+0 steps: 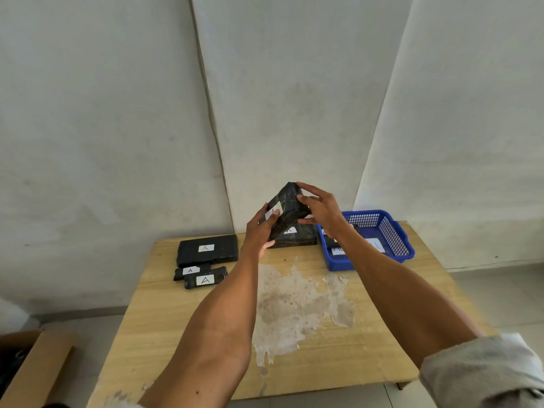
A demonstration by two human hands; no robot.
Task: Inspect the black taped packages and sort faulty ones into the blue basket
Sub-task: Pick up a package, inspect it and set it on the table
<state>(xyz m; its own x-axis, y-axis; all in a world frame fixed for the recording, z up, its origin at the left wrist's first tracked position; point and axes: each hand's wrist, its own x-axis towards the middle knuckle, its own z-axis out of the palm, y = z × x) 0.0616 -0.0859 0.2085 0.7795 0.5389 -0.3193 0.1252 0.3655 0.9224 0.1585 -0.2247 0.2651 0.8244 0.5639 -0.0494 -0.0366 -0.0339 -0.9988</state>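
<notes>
I hold a black taped package with a white "A" label tilted up above the back of the wooden table. My left hand grips its lower left end and my right hand grips its upper right side. Another black package lies on the table right under it. To the right stands the blue basket, which holds labelled black packages partly hidden by my right forearm. A large black package and two small ones, all labelled "A", lie at the back left.
A pale worn patch covers the table's middle. White wall panels rise directly behind the table. A cardboard box sits on the floor at the lower left. Tiled floor shows to the right of the table.
</notes>
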